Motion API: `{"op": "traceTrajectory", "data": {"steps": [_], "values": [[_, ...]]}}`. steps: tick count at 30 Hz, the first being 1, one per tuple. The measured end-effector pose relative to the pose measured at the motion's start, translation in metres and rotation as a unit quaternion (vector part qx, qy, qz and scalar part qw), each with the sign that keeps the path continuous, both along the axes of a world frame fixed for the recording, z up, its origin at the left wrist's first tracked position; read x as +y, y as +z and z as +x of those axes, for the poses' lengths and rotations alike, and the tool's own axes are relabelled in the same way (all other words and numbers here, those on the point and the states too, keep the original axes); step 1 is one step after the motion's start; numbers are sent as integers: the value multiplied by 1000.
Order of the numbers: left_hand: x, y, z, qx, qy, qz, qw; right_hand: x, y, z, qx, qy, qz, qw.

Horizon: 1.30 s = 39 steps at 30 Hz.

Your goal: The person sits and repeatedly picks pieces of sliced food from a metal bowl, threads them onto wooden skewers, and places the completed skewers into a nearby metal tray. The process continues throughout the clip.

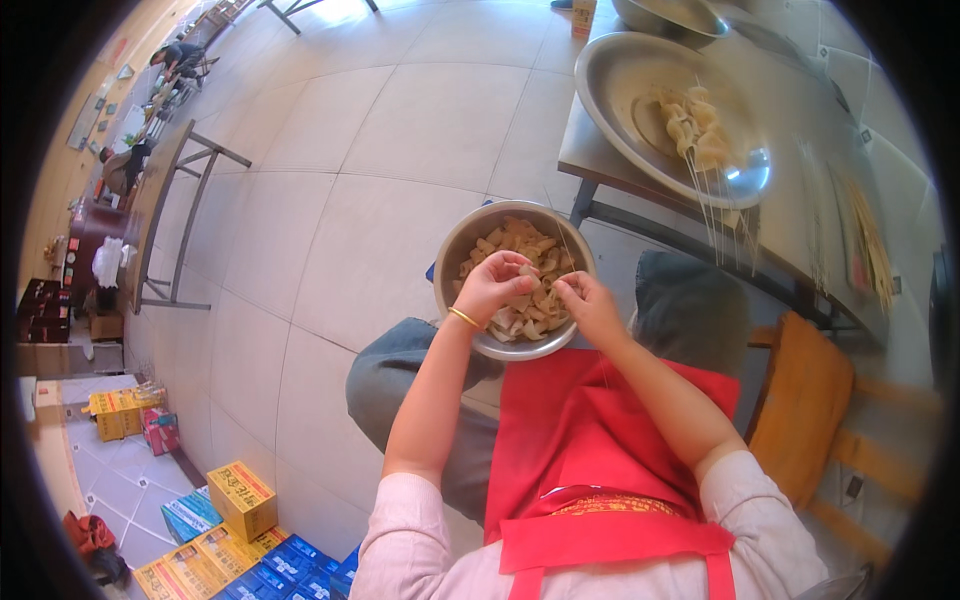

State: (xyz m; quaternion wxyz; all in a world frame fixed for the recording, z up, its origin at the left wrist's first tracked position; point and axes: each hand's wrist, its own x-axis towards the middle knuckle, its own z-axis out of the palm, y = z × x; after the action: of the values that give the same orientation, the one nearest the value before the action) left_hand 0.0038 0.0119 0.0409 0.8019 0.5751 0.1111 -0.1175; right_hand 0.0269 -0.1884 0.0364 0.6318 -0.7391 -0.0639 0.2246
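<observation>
A steel bowl (525, 349) of pale, folded food pieces (517, 238) stands between my knees. Above it, my left hand (491, 289) pinches one pale piece (527, 277) between thumb and fingers; a gold-coloured bangle circles that wrist. My right hand (592, 304) grips a thin skewer (556, 217), which slants up past the bowl's far rim. Whether the skewer touches the pinched piece is hard to tell. On the table at right, a large steel basin (607, 124) holds several loaded skewers (697, 131), their bare ends over its near rim.
Loose thin sticks (862, 232) lie on the steel-topped table (787, 225) at right. Beside me stands a wooden chair (802, 405). Yellow cartons (244, 499) and blue cartons (289, 566) are stacked at lower left. Two people sit far off near another table (161, 202).
</observation>
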Motion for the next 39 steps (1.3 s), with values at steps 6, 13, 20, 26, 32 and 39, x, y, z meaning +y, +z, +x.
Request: {"op": "traceTrajectory", "data": {"steps": [6, 13, 20, 26, 32, 39], "values": [[-19, 0, -3, 14, -24, -10, 1000, 3, 3, -2, 1, 26, 75, 997], [-14, -4, -3, 20, -68, 33, 997, -4, 1, 11, 110, 71, 91, 987], [-12, 13, -6, 32, -113, 15, 993, 1, 16, 7, 107, 64, 166, 978], [-6, 0, -6, 74, -99, -19, 992, -1, 4, 9, 69, 47, 108, 991], [-31, -4, -7, -20, -9, -169, 985, -4, -5, 13, 62, 1, 71, 996], [-20, -7, 3, -18, 162, -105, 981, -3, -3, 10, 106, 32, 84, 990]]}}
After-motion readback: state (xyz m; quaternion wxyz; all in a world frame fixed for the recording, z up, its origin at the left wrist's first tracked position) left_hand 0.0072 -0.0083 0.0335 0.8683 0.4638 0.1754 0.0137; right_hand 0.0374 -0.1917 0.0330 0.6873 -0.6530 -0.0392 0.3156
